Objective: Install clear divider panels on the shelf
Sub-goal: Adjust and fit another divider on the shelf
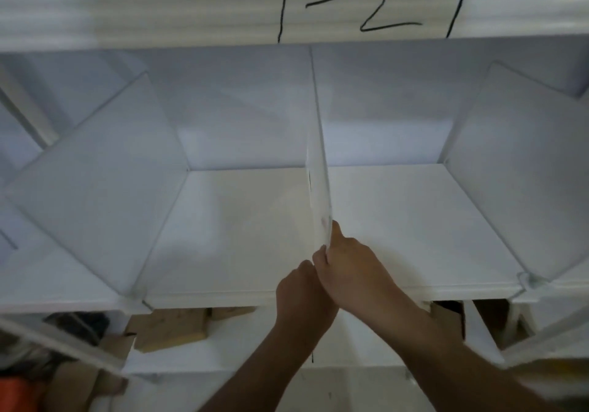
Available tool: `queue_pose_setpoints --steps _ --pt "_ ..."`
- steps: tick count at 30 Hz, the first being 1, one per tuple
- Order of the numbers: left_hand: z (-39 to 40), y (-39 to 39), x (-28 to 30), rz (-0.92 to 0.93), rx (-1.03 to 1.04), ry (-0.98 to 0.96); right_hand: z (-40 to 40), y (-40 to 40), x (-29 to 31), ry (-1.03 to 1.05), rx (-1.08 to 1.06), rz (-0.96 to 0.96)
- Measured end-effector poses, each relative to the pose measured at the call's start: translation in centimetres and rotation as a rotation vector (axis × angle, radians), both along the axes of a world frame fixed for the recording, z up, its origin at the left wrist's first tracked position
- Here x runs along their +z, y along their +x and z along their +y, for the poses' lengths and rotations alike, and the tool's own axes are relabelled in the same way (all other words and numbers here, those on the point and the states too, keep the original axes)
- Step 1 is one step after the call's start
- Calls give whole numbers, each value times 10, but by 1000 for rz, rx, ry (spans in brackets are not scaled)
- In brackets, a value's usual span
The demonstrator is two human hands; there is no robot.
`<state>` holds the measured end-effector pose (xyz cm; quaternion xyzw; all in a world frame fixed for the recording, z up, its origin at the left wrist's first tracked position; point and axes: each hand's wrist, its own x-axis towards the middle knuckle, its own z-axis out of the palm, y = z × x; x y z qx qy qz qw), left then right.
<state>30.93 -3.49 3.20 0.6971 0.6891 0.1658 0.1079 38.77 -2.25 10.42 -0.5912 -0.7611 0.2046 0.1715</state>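
Left hand: left hand (pixel 301 287) rises from the bottom edge of the head view, curled closed just below the near end of the divider panel; whether its fingers truly pinch the panel is hard to tell, since the right hand covers them.
Right hand: right hand (pixel 353 268) crosses over the left, fingers closed on the near lower edge of the panel, thumb up along its right face.
Divider panel: divider panel (pixel 318 185) stands upright and edge-on, running from the front edge of the shelf towards the back wall at the middle of the bay, leaning slightly left at its near end.
Shelf: white shelf board (pixel 414 220) carries the panel; its front edge sits just behind the hands.
Left panel: left panel (pixel 95 188) stands at the left front corner of the bay, splayed outward.
Right panel: right panel (pixel 522 162) stands at the right front corner, also splayed outward.
Marking: black handwritten marking (pixel 350 3) reads "1-2" on the white strip above the bay.
Lower tier: cardboard boxes (pixel 172 328) lie under the shelf's front edge, left of the arms; an orange object (pixel 16 392) shows at the bottom left corner, blurred.
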Motion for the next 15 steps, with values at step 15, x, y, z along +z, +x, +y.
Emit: queue_pose_setpoints --steps 15 --pt "21 0 11 -25 76 -28 33 -4 4 -71 -13 -20"
